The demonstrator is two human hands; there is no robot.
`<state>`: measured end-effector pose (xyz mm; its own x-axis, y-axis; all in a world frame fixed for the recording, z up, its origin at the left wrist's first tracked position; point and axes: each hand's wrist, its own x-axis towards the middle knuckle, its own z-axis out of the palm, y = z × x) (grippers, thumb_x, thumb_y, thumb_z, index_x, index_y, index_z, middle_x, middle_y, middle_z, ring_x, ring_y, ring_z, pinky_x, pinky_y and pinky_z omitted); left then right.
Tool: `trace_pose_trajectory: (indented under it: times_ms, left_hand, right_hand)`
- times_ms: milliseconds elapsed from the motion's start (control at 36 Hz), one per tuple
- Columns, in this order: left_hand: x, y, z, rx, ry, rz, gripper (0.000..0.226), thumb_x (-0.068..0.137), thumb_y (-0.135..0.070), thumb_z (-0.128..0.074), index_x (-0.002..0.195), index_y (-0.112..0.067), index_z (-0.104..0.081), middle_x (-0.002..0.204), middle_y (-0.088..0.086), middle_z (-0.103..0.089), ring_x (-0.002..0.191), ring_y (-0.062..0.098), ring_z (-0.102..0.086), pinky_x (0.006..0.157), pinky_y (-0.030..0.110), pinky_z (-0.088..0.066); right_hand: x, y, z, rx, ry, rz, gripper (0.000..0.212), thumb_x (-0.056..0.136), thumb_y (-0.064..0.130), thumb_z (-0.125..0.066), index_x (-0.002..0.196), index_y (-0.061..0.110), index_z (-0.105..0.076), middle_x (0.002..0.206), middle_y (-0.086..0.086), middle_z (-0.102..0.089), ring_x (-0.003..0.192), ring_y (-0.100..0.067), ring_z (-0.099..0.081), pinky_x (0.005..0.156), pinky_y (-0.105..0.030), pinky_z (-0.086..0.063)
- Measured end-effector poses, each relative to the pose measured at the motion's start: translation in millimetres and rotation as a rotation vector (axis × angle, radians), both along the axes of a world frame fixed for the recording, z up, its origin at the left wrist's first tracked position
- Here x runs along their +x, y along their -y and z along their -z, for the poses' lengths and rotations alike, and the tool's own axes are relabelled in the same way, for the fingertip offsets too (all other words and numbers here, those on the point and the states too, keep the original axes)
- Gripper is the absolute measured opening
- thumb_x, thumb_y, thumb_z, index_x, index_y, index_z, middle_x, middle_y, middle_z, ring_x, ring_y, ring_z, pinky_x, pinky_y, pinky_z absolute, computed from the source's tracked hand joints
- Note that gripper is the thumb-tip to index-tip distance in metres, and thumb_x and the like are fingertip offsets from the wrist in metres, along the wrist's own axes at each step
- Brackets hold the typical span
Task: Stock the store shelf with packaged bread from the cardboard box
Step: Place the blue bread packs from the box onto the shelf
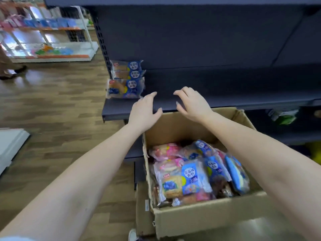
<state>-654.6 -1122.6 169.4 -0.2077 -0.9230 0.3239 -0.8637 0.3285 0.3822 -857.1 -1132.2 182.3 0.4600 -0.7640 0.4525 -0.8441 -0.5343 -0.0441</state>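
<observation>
Barely begun: three blue-wrapped bread packs (pixel 126 80) are shelved.
Left grip (pixel 144 110), right grip (pixel 192 103) are spread empty; brown cardboard box (pixel 208 218) is left full.

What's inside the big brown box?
The box holds bread: blue packs and pink packs, piled loosely. What lies under the top packs is covered, and the right arm hides part of the box's right side.
</observation>
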Motion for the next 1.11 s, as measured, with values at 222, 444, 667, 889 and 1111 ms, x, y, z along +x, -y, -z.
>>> trace_pose_trajectory:
  times_ms: [222, 444, 667, 889, 1111]
  left_hand:
    - [-78, -28, -6, 0.139, -0.007, 0.129, 0.029, 0.094, -0.031, -0.048, 0.119, -0.02, -0.058, 0.106, -0.003, -0.064, 0.088, 0.017, -0.058, 0.076, 0.031, -0.048]
    - [-123, -65, 60, 0.821, 0.212, 0.32, 0.069, 0.087, -0.05, -0.062, 0.144, -0.021, -0.037, 0.138, 0.003, -0.051, 0.125, 0.021, -0.049, 0.102, 0.028, -0.038]
    - [-121, -94, 101, 1.04, 0.53, 0.369, 0.123, 0.072, -0.063, -0.071, 0.151, -0.025, 0.016, 0.161, 0.0, 0.011, 0.148, 0.02, 0.0, 0.119, 0.042, -0.015]
    - [-116, -115, 117, 0.895, 0.577, 0.379, 0.128, 0.07, -0.054, -0.076, 0.148, -0.029, 0.023, 0.159, 0.001, 0.02, 0.146, 0.031, -0.013, 0.112, 0.044, -0.025]
    - [-110, -112, 122, 0.906, 0.515, 0.139, 0.123, 0.076, -0.061, -0.066, 0.15, -0.015, 0.021, 0.159, 0.01, 0.016, 0.145, 0.038, -0.015, 0.113, 0.046, -0.028]
  right_hand:
    - [-79, -35, 7, 0.118, -0.099, 0.083, 0.035, 0.093, 0.026, -0.047, 0.126, 0.014, -0.049, 0.116, -0.006, -0.053, 0.093, -0.027, -0.058, 0.066, -0.033, -0.044]
    - [-120, -71, 67, 0.683, -0.221, 0.073, 0.07, 0.085, 0.044, -0.061, 0.144, 0.025, -0.029, 0.146, -0.001, -0.031, 0.126, -0.023, -0.043, 0.099, -0.038, -0.042]
    - [-127, -90, 114, 0.994, -0.503, 0.067, 0.105, 0.065, 0.064, -0.073, 0.149, 0.033, -0.02, 0.156, -0.002, -0.015, 0.141, -0.024, -0.022, 0.113, -0.041, -0.028]
    - [-111, -101, 120, 0.899, -0.672, -0.011, 0.11, 0.064, 0.071, -0.069, 0.15, 0.025, -0.018, 0.14, -0.006, -0.033, 0.132, -0.027, -0.029, 0.105, -0.042, -0.032]
    - [-92, -101, 122, 0.985, -0.596, 0.093, 0.101, 0.059, 0.052, -0.077, 0.142, 0.017, -0.029, 0.135, -0.005, -0.044, 0.121, -0.026, -0.049, 0.096, -0.04, -0.046]
